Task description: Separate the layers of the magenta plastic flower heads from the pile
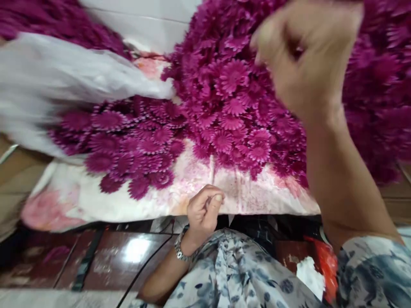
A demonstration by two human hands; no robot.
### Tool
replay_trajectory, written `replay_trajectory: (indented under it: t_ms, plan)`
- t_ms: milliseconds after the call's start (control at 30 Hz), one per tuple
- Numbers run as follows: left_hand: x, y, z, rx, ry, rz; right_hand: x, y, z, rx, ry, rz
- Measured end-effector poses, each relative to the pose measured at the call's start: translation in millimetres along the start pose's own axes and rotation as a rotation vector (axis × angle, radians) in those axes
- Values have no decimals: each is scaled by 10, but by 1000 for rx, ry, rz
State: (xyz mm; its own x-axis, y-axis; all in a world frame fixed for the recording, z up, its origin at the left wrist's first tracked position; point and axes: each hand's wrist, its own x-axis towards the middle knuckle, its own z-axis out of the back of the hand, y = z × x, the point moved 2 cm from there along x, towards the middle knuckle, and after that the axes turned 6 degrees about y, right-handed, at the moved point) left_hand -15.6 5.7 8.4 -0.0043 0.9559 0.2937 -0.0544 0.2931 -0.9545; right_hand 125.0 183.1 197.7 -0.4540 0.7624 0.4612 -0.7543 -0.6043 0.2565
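Note:
Near the front edge of the cloth-covered table, my left hand [205, 209] has its fingers curled and the thumb against the index finger; anything inside is too small to make out. My right hand [308, 55] is raised at the upper right, blurred, its fingers bent over and largely hidden, in front of the purple flowers. A big heap of magenta artificial flowers [233, 113] lies behind my hands. To the left, a smaller bunch of darker purple flowers [135, 149] lies partly under a whitish translucent plastic bag [80, 77].
The table's pale cloth with pink patterns [73, 192] ends just beyond my lap. More purple flowers [382, 98] stand at the right and upper left. Below are a reddish-brown shiny floor [112, 261], a black cable and a red plastic bag [326, 265].

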Motion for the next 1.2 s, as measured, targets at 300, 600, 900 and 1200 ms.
replay_trajectory:
  t_ms: [300, 600, 900, 1200]
  plan:
    - [-135, -1, 577, 125, -287, 54, -582, 891, -1534, 22, 546, 467]
    - [-234, 107, 842, 34, -452, 39, -322, 1489, -1919, 124, 426, 382]
    - [-231, 148, 912, -31, -514, -13, -146, 1681, -2160, 72, 461, 412]
    - [-172, 164, 921, -194, -562, 50, -61, 1398, -2249, 315, -5, 313]
